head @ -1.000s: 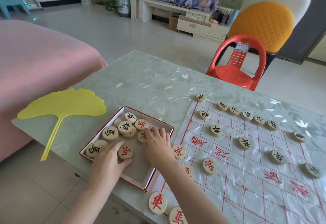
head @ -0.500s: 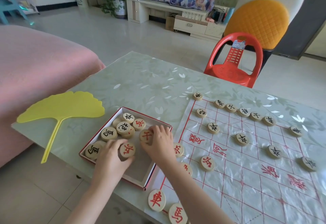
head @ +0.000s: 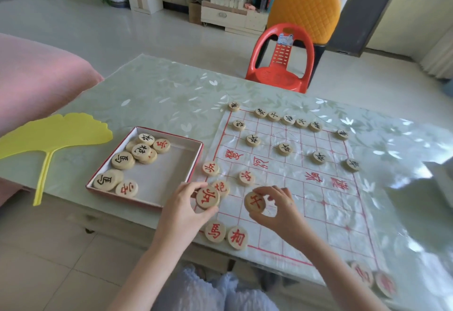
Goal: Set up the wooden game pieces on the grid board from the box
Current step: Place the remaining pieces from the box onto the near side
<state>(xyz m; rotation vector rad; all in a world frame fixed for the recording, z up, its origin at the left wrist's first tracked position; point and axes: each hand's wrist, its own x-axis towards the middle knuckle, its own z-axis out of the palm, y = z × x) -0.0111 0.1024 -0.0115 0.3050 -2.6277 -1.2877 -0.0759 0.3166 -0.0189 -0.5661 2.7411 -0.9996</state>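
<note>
1. Head view: left hand (head: 182,209) pinches a red-lettered piece (head: 207,198) between thumb and fingers, at the board's (head: 331,212) near-left edge.
2. Right hand (head: 274,209) pinches a second piece (head: 255,202) over the grid.
3. Box (head: 166,173), left of the board, holds spare pieces (head: 123,160).

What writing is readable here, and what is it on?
"兵", red: wooden piece in the left hand.
"馬", red: near-edge piece.
"相", red: neighbouring piece.
"河", red, upside down: grid board.
The right hand holds a red-marked piece: tilted, unsure.
Black far-row pieces: too small to read.
</note>
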